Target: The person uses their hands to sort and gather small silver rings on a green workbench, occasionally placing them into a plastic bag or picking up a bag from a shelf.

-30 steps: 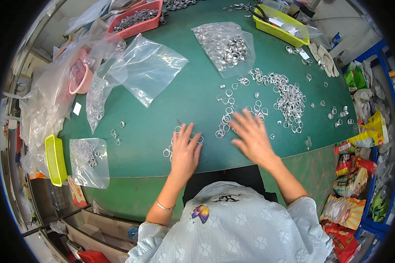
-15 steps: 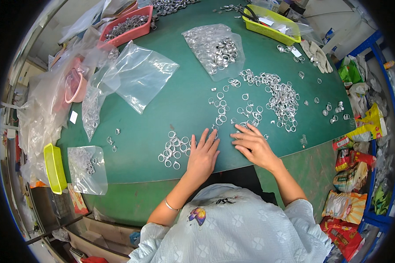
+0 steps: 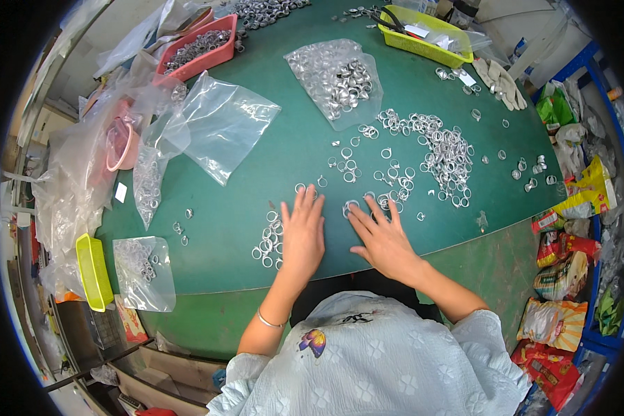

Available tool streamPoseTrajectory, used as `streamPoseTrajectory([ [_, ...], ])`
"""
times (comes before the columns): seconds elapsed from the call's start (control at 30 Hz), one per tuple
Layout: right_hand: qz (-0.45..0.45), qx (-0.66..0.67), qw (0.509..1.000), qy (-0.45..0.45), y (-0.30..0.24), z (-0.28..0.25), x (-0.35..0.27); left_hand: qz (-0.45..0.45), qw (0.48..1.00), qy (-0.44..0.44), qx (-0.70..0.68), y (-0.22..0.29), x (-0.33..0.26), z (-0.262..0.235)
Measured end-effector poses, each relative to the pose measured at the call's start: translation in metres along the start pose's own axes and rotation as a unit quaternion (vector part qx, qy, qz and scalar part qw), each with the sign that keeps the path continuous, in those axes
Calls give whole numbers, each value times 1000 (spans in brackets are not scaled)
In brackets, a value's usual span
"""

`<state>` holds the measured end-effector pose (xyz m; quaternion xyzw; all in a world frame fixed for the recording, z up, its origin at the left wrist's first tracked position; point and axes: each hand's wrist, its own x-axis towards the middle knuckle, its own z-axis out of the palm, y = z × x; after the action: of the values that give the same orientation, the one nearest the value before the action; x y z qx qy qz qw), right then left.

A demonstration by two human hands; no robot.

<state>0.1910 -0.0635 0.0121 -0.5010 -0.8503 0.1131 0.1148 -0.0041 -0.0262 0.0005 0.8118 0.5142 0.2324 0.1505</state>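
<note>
My left hand [image 3: 302, 236] lies flat, fingers apart, on the green table [image 3: 256, 159], beside a small cluster of silver metal rings [image 3: 268, 240] at its left. My right hand [image 3: 383, 239] is spread flat close by on the right, its fingertips touching loose rings [image 3: 351, 206]. A larger scatter of rings [image 3: 445, 154] lies beyond the right hand. Neither hand grips anything.
A clear bag of rings [image 3: 335, 78] lies at the far middle, an empty clear bag [image 3: 218, 125] to the left, a small ring bag [image 3: 141, 270] near the front left. Red tray [image 3: 200, 48], yellow baskets [image 3: 428, 31] [image 3: 93, 270], pink bowl [image 3: 120, 144], snack packets [image 3: 561, 277] at right.
Both hands have slid together toward the table's middle. The left hand moved right, leaving the ring cluster at its left; the right hand drew left and nearer.
</note>
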Motion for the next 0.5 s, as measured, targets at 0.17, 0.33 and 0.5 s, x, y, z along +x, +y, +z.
streamPoseTrajectory([
  [0.17,27,80,993,82,15,-5,-2,70,983,-57,-158,27,-18,11],
  [0.33,67,42,996,37,30,-9,-20,80,989,-52,-113,27,-30,13],
  [0.5,112,66,983,133,48,-7,-31,55,994,-27,-90,24,-33,6],
])
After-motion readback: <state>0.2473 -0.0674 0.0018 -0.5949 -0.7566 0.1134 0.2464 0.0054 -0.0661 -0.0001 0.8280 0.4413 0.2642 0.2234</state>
